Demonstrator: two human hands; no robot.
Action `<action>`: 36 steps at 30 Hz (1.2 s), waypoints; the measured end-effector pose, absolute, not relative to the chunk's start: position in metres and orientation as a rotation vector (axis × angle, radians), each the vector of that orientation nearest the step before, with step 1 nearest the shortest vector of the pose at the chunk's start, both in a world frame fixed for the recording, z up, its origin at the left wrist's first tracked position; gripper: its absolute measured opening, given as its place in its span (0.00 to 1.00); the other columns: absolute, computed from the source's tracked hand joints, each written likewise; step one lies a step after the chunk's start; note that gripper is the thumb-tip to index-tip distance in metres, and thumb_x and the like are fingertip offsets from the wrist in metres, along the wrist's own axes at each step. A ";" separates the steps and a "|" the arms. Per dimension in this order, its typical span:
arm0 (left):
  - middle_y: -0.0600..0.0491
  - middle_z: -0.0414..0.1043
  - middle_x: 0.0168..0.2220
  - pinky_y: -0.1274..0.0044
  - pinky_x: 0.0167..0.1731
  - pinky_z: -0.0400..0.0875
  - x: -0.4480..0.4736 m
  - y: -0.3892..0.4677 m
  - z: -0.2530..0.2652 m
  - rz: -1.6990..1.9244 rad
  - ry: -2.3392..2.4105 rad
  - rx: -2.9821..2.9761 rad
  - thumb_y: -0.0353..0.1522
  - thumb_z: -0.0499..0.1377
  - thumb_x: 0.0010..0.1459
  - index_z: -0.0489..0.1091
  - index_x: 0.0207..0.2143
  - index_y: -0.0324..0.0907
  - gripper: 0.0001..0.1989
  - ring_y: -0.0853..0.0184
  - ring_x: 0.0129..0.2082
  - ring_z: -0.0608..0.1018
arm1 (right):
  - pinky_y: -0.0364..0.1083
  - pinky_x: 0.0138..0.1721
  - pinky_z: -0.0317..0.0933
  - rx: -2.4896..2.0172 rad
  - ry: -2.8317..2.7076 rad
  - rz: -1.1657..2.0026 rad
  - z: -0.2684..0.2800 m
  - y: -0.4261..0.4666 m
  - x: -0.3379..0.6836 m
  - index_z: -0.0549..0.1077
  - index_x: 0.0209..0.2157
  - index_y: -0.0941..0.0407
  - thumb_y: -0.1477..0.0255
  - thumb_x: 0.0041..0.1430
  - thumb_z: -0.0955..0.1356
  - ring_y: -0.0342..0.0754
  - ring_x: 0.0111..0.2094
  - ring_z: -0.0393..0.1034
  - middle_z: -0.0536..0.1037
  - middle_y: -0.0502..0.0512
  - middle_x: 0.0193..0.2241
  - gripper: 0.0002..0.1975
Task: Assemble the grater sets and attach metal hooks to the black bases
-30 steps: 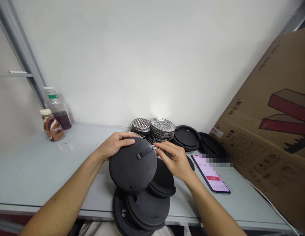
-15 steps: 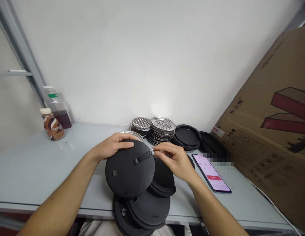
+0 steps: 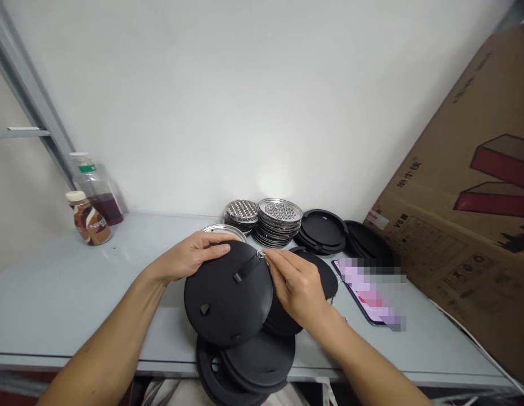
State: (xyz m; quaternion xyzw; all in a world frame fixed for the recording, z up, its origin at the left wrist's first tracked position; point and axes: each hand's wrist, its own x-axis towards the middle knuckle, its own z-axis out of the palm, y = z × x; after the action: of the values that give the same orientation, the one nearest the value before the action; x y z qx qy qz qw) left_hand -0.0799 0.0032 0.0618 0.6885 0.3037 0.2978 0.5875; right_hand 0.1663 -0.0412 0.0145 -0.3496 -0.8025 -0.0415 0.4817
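Observation:
My left hand [image 3: 194, 255] grips the upper left edge of a round black disc [image 3: 228, 301], thumb lying on its face. The disc is tilted toward me and has a small hole and a raised narrow strip [image 3: 247, 269]. At the outer end of that strip, my right hand [image 3: 299, 285] pinches a small bent metal wire piece [image 3: 260, 254] against the disc's rim. Below the held disc lie more black discs [image 3: 264, 358], overlapping at the table's front edge. Another black disc [image 3: 323, 273] is partly hidden behind my right hand.
Round metal grater plates [image 3: 280, 211] stand stacked by the wall, beside a second stack [image 3: 241, 210]. Black round parts [image 3: 323, 230] sit right of them. A phone [image 3: 367, 290], a large cardboard box [image 3: 452, 237] and two bottles, one brown [image 3: 90, 223], flank the work area.
The held disc has shifted slightly right and down. My right hand has closed in on the wire piece, its fingers now pointing more steeply up at the rim.

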 end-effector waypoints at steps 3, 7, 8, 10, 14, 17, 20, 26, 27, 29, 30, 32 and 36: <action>0.51 0.77 0.50 0.72 0.49 0.71 -0.077 0.001 0.062 0.747 0.728 1.634 0.39 0.59 0.64 0.73 0.54 0.47 0.17 0.58 0.49 0.78 | 0.50 0.44 0.71 -0.944 -1.796 0.156 0.022 -0.042 0.164 0.78 0.47 0.51 0.75 0.65 0.65 0.53 0.41 0.78 0.82 0.56 0.42 0.14; 0.50 0.73 0.55 0.70 0.53 0.68 -0.070 -0.001 0.063 0.886 0.812 1.769 0.40 0.59 0.64 0.73 0.54 0.46 0.18 0.56 0.53 0.75 | 0.50 0.37 0.72 -1.046 -1.476 0.816 0.031 -0.033 0.165 0.81 0.41 0.53 0.64 0.60 0.70 0.53 0.35 0.78 0.83 0.55 0.35 0.12; 0.50 0.72 0.56 0.70 0.55 0.67 -0.069 -0.001 0.064 0.923 0.824 1.815 0.40 0.58 0.64 0.73 0.55 0.45 0.18 0.56 0.54 0.74 | 0.48 0.33 0.71 -1.027 -1.381 0.967 0.031 -0.031 0.165 0.81 0.42 0.55 0.62 0.57 0.72 0.52 0.32 0.77 0.83 0.56 0.33 0.14; 0.50 0.71 0.57 0.70 0.58 0.63 -0.066 -0.003 0.064 0.976 0.837 1.888 0.39 0.58 0.65 0.73 0.54 0.45 0.18 0.56 0.57 0.72 | 0.46 0.27 0.69 -0.968 -1.226 1.188 0.030 -0.029 0.161 0.81 0.42 0.58 0.60 0.54 0.73 0.49 0.26 0.75 0.82 0.56 0.28 0.19; 0.50 0.72 0.57 0.69 0.58 0.63 -0.064 -0.009 0.063 1.011 0.855 1.896 0.40 0.57 0.65 0.73 0.55 0.44 0.19 0.55 0.56 0.73 | 0.48 0.34 0.71 -0.821 -1.057 1.253 0.030 -0.037 0.149 0.82 0.37 0.56 0.60 0.52 0.75 0.50 0.30 0.76 0.83 0.56 0.31 0.15; 0.50 0.74 0.55 0.71 0.56 0.66 -0.062 -0.013 0.061 1.066 0.874 1.879 0.40 0.58 0.64 0.73 0.55 0.44 0.19 0.56 0.54 0.75 | 0.49 0.44 0.70 -0.801 -1.028 1.081 0.034 -0.044 0.146 0.83 0.36 0.53 0.62 0.54 0.75 0.53 0.41 0.77 0.83 0.55 0.38 0.11; 0.51 0.75 0.54 0.73 0.54 0.67 -0.057 -0.016 0.060 1.117 0.896 1.909 0.39 0.58 0.64 0.73 0.55 0.45 0.18 0.58 0.53 0.75 | 0.49 0.46 0.69 -0.827 -1.108 1.016 0.036 -0.044 0.148 0.83 0.38 0.52 0.63 0.57 0.73 0.53 0.43 0.76 0.83 0.54 0.40 0.10; 0.52 0.78 0.49 0.76 0.53 0.67 -0.044 -0.021 0.062 1.114 0.827 1.991 0.37 0.58 0.64 0.76 0.49 0.45 0.14 0.62 0.50 0.76 | 0.50 0.48 0.69 -0.774 -1.207 0.972 0.046 -0.035 0.153 0.82 0.36 0.53 0.64 0.59 0.72 0.51 0.42 0.77 0.83 0.54 0.37 0.09; 0.53 0.78 0.46 0.77 0.49 0.70 -0.044 -0.022 0.065 1.168 0.856 1.954 0.37 0.58 0.64 0.76 0.49 0.45 0.13 0.63 0.47 0.78 | 0.51 0.47 0.70 -0.728 -1.144 0.921 0.051 -0.032 0.159 0.82 0.36 0.54 0.64 0.59 0.71 0.51 0.41 0.77 0.83 0.54 0.36 0.09; 0.55 0.79 0.38 0.81 0.37 0.72 -0.047 -0.023 0.073 1.297 0.935 1.891 0.38 0.59 0.63 0.76 0.45 0.44 0.11 0.67 0.37 0.79 | 0.52 0.45 0.71 -0.638 -0.979 0.716 0.060 -0.023 0.182 0.80 0.34 0.55 0.65 0.58 0.72 0.50 0.39 0.77 0.82 0.54 0.35 0.08; 0.56 0.77 0.33 0.82 0.31 0.70 -0.047 -0.023 0.079 1.367 0.973 1.893 0.37 0.60 0.63 0.76 0.41 0.44 0.09 0.69 0.32 0.77 | 0.52 0.45 0.72 -0.612 -0.888 0.563 0.063 -0.018 0.197 0.79 0.33 0.56 0.66 0.56 0.73 0.48 0.38 0.77 0.81 0.53 0.34 0.08; 0.59 0.73 0.27 0.83 0.25 0.66 -0.043 -0.023 0.092 1.523 1.014 1.985 0.36 0.60 0.62 0.75 0.35 0.43 0.06 0.72 0.26 0.74 | 0.51 0.42 0.72 -0.615 -0.715 0.338 0.067 -0.006 0.235 0.78 0.32 0.58 0.67 0.53 0.74 0.45 0.33 0.74 0.79 0.53 0.33 0.08; 0.56 0.75 0.32 0.80 0.30 0.68 0.006 -0.007 0.115 1.621 0.775 2.430 0.29 0.56 0.63 0.73 0.37 0.41 0.06 0.70 0.30 0.75 | 0.43 0.28 0.68 -0.740 -0.444 0.108 0.064 0.010 0.306 0.75 0.29 0.61 0.70 0.52 0.72 0.38 0.23 0.63 0.77 0.53 0.31 0.07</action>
State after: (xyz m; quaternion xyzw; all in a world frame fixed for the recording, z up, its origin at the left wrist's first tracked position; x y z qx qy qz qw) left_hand 0.0062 -0.0069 0.1150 0.8027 0.2559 0.5354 0.0596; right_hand 0.3063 0.0103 0.0636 -0.3584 -0.2149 0.0523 0.9070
